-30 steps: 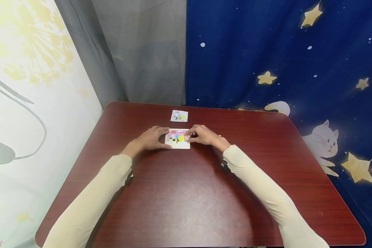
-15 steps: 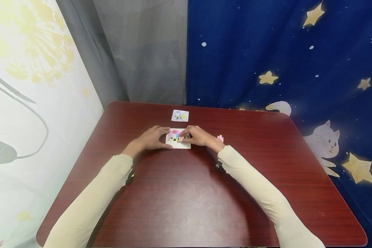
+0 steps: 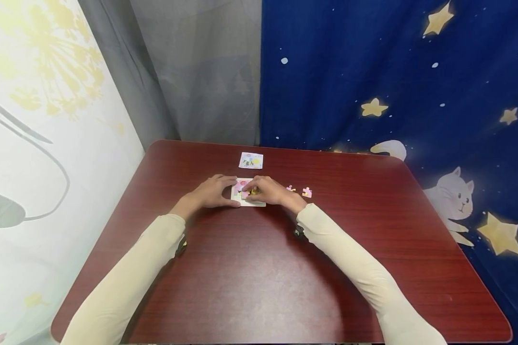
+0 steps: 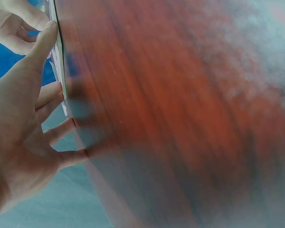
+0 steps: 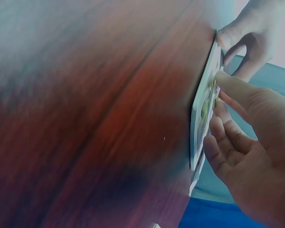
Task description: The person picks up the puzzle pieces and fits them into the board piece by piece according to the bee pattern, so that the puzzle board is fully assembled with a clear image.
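Observation:
A small jigsaw puzzle board [image 3: 258,204] with a white frame and a pink bee picture lies flat on the table. My left hand [image 3: 211,191] holds its left side, thumb at the near corner and index finger at the far corner. My right hand [image 3: 271,189] is over the board's right half. Its thumb and fingers pinch a pink puzzle piece [image 3: 245,195] above the lower left of the picture. That hand covers much of the picture. In the right wrist view the thumb [image 5: 232,84] and fingers reach onto the board's face.
A bee picture card [image 3: 251,161] lies beyond the board. Two loose pink puzzle pieces rest right of my right hand: one piece [image 3: 307,192] farther out, another piece [image 3: 290,188] near the wrist. Curtains stand behind the dark red table [image 3: 259,268].
My right hand has moved left across the board with the pink puzzle piece. Two loose pieces have come into view behind its wrist. My left hand stays at the board's left side.

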{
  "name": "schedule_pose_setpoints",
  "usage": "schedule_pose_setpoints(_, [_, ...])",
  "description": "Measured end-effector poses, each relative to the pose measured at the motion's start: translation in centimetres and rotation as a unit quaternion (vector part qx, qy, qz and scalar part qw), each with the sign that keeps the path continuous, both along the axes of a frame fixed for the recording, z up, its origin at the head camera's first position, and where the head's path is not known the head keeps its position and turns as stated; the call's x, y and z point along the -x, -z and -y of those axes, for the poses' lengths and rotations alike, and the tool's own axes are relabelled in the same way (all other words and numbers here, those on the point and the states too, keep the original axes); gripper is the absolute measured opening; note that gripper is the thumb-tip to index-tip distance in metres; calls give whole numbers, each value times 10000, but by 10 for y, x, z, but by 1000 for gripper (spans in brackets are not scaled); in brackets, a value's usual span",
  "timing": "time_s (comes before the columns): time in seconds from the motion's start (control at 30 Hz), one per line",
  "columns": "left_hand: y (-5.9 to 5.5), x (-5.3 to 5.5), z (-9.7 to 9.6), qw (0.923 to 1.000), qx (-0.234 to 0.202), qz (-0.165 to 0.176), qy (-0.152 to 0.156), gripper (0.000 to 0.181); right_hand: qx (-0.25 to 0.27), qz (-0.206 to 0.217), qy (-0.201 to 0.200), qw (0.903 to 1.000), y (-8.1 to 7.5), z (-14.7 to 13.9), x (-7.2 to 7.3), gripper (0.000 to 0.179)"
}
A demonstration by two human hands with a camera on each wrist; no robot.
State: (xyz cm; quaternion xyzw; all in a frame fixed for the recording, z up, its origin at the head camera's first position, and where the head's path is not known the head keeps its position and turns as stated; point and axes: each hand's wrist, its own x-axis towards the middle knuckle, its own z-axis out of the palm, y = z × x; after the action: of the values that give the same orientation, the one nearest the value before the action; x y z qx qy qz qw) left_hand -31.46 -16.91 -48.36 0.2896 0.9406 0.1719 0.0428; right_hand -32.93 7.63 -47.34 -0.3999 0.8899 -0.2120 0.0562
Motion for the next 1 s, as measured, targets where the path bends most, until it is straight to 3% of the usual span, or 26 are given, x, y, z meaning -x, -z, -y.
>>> schedule_pose_setpoints(0.63, [-1,-1,-1,9999,14,92,-52,95,117,-60,-491,9987,1,19,-5,23])
schedule_pose_setpoints(1.0, [1,-1,1,9999,64,101,-44,96,-126,-102,-409,9990,2,23,-9,22])
